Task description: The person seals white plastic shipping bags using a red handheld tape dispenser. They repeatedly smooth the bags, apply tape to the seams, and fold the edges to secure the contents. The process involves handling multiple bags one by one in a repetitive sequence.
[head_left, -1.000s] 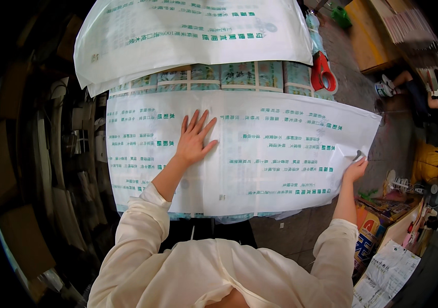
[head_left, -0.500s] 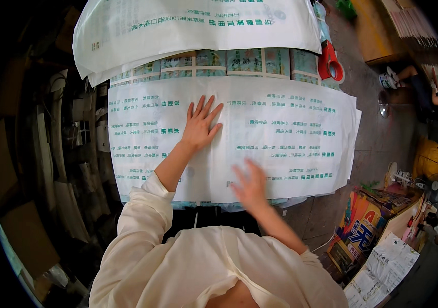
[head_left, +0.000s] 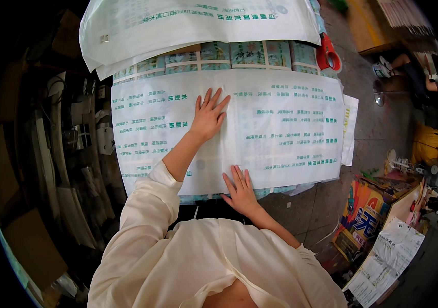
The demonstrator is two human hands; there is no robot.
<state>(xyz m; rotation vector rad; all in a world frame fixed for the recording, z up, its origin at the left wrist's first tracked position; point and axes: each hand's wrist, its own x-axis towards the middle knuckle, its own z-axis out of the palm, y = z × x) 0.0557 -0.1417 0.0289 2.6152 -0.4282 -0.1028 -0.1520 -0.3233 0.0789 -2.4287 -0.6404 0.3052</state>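
A large white wrapping sheet (head_left: 291, 149) with rows of green print lies over strapped, light-blue packages (head_left: 260, 54). My left hand (head_left: 207, 117) rests flat on it near the middle, fingers spread toward the far side. Down at the near edge of the same sheet, my right hand (head_left: 241, 192) lies with its fingers stretched out on the surface and the wrist beyond the edge. Neither hand holds anything. Another printed white sheet (head_left: 198, 28) covers the far part of the packages, leaving a strip of them showing between the two.
At the packages' far right corner is a red tape dispenser (head_left: 328, 54). A loose white sheet (head_left: 350, 128) sticks out on the right. Stacked boards and cardboard (head_left: 29, 246) crowd the left. A colourful box (head_left: 365, 218) and papers (head_left: 385, 262) stand lower right; a person sits farther off.
My right hand has moved down and left to the sheet's near edge and come to rest. The near sheet's right side has shifted left, baring more of the loose sheet beneath.
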